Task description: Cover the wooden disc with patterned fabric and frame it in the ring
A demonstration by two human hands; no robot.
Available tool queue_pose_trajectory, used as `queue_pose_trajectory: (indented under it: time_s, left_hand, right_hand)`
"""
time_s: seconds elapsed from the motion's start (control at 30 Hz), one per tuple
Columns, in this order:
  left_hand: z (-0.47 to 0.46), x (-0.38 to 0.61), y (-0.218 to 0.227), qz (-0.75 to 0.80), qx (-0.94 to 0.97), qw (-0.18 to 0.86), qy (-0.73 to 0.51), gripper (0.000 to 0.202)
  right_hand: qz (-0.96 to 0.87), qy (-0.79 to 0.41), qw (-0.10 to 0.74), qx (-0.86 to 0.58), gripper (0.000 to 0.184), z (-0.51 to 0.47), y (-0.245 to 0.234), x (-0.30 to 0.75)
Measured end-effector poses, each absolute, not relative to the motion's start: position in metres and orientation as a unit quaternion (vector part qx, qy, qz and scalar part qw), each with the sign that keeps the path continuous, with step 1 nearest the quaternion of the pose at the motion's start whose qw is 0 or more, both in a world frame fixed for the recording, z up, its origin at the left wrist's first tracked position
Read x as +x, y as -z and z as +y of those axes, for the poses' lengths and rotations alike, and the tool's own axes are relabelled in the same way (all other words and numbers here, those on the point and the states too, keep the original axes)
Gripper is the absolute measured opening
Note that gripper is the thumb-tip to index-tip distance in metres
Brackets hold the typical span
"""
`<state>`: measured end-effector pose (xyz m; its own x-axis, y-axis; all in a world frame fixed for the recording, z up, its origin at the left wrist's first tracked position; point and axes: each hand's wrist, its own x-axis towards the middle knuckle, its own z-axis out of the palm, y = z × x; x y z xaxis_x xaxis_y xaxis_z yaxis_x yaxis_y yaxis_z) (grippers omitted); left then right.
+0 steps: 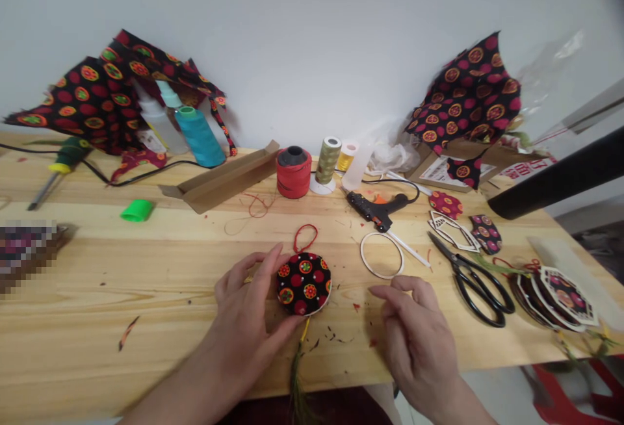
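Note:
A round padded pendant, covered in black cloth with red and orange fruit prints, lies on the wooden table. It has a red cord loop on top and a yellow string with a dark green tassel below. My left hand grips its left edge between thumb and fingers. My right hand rests apart to the right, index finger stretched out and the others loosely curled, with nothing visible in it. Just beyond that hand lies a thin wooden ring.
Black-handled scissors and stacked pendants lie at right. Behind are a glue gun, a red thread spool, a teal thread cone and a cardboard tray. A screwdriver and green cap lie left.

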<state>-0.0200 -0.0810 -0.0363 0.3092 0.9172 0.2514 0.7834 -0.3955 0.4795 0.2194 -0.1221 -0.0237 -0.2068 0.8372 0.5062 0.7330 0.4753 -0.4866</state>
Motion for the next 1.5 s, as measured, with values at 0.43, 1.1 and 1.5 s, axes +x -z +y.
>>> queue_pose_trajectory:
  time_s: [0.43, 1.1, 1.5]
  left_hand:
    - [-0.079, -0.019, 0.036, 0.525, 0.809, 0.103, -0.245, 0.074]
    - [-0.082, -0.02, 0.036, 0.535, 0.782, 0.114, -0.3, 0.061]
    - [-0.08, -0.03, 0.032, 0.453, 0.783, 0.137, -0.404, 0.045]
  right_hand:
    - [-0.812, -0.07, 0.333, -0.473, 0.037, -0.119, 0.004, 0.228]
    - [-0.795, 0.074, 0.248, -0.549, 0.017, -0.102, 0.012, 0.245]
    - [-0.746, -0.059, 0.373, -0.549, 0.012, -0.094, 0.018, 0.237]
